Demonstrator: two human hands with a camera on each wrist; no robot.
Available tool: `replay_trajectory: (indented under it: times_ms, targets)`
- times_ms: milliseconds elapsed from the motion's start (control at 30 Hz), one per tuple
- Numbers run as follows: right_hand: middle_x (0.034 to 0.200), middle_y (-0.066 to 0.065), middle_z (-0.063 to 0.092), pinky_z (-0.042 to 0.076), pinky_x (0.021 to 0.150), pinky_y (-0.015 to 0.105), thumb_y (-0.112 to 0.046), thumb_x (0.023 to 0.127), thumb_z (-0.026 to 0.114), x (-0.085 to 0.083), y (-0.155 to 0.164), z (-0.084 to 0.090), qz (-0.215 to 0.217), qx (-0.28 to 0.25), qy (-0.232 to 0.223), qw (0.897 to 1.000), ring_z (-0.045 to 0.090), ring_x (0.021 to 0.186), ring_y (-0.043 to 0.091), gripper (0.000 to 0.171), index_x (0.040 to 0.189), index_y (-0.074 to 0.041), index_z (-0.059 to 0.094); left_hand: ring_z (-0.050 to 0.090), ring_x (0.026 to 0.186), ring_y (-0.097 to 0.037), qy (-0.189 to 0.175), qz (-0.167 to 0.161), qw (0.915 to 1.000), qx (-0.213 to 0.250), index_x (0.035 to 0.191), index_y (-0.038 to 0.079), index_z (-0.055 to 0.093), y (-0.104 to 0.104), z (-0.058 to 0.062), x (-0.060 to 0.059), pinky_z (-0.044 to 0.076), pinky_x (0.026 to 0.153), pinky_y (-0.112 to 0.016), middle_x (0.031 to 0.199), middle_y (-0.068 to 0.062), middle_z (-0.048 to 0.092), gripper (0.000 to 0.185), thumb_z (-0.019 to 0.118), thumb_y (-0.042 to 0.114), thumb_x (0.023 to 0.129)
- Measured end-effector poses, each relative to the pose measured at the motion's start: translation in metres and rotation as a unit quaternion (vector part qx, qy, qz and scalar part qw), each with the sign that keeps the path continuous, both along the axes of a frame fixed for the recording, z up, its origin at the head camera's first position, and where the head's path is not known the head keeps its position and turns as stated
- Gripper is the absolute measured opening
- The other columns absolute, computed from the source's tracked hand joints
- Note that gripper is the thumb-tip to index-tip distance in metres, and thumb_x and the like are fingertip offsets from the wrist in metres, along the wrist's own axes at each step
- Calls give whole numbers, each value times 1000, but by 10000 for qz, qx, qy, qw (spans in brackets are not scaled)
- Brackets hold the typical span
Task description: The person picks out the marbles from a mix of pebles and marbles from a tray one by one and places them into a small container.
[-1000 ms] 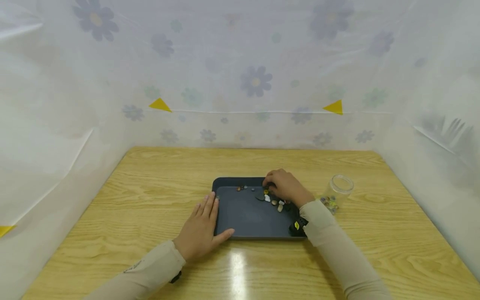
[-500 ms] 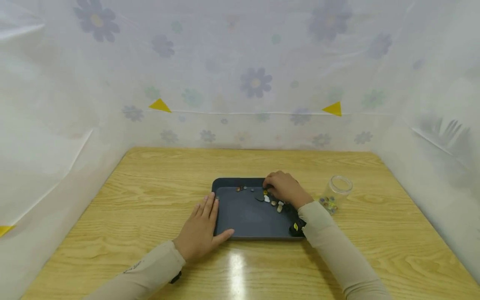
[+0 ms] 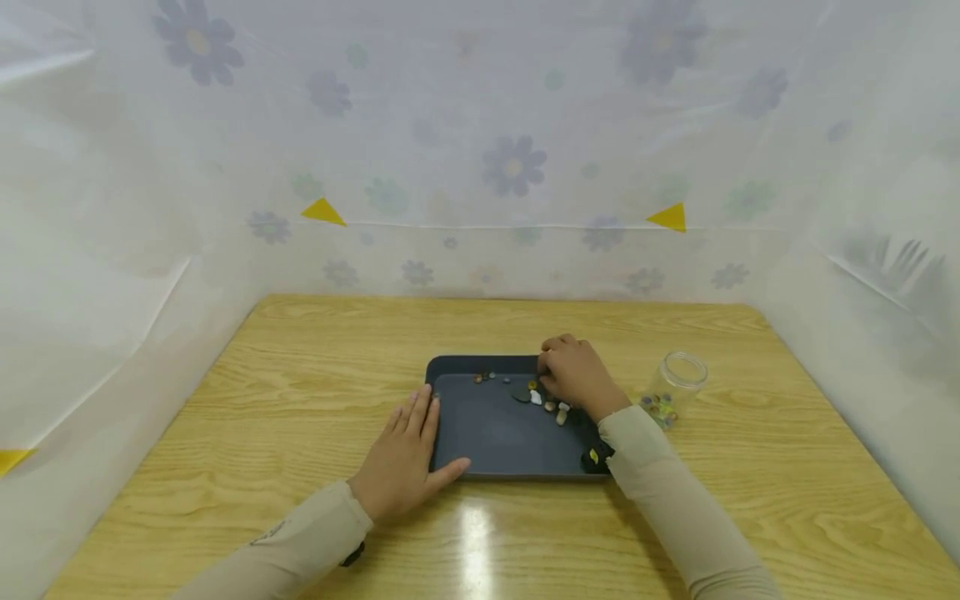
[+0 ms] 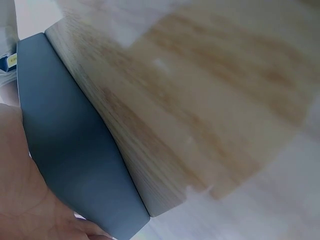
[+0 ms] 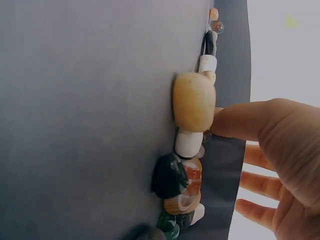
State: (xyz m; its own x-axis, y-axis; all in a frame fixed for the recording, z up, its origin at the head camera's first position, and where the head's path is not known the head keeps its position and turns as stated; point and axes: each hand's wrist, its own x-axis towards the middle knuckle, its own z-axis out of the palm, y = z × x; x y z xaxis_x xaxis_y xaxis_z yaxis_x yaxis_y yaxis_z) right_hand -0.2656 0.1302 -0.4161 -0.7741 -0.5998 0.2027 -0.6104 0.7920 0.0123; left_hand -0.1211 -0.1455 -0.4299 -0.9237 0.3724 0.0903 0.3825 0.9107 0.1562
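A dark grey tray (image 3: 495,437) lies on the table. My left hand (image 3: 401,458) rests along its left side, fingers straight and thumb over the front rim. Inside the tray's right part are several pebbles, among them a white stone (image 3: 536,397) and a dark flat stone (image 3: 520,392). My right hand (image 3: 573,375) reaches in at the back right. In the right wrist view, its thumb goes behind a tan stone (image 5: 194,102), while other fingers hang outside the rim. The tips of thumb and index are hidden, so any pinched thing cannot be seen. Small glassy beads (image 5: 201,151) lie among the stones.
A clear glass jar (image 3: 684,383) with colourful marbles (image 3: 660,408) in its bottom stands right of the tray, near my right sleeve. Several small stones (image 3: 483,377) lie along the tray's back left. Flowered sheeting (image 3: 480,258) walls the table.
My right hand has shifted slightly right and away from me along the tray's back rim, uncovering more of the stones there. The left hand stays in place.
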Motion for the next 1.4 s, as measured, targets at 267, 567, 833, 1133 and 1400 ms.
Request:
replay_trajectory:
  times_ms: [267,567,833,1133,1400]
  targets:
    - [110,7,65,44,92,57,-26,81,78,3,-1,1,-550,65,-9,9985,55,108,34,7,80,-20,75,16,144,-40,32,-8,10000,-30,149,-5,25,0,-1,-1,21,115,-53,156,-26,11,94,33,70,92]
    - [100,3,65,45,88,57,-32,83,76,3,0,-1,-775,-11,-397,9962,57,101,33,15,78,-18,74,15,144,-40,-30,-18,10000,-19,149,-5,24,0,1,-1,20,115,-53,156,-26,11,94,34,69,93]
    - [93,2,66,50,76,48,-35,85,74,1,-3,-1,-456,-196,-255,9984,59,89,29,22,69,-20,71,14,144,-40,-59,-14,10000,-26,149,-4,24,-1,0,-1,20,115,-53,157,-26,10,94,33,70,93]
    - [129,12,58,47,92,54,-20,87,72,-4,-7,-8,459,-260,-485,9974,53,118,36,23,110,-17,71,15,144,-40,-37,-9,10000,-23,149,-4,27,-1,0,-1,19,115,-53,156,-26,11,93,34,69,93]
    - [116,9,64,50,86,49,-9,87,71,-7,-5,-9,822,-246,-431,9954,59,106,31,18,104,-15,72,17,143,-41,1,-20,10000,-75,148,-5,29,0,2,-1,21,115,-53,156,-27,13,93,34,69,93]
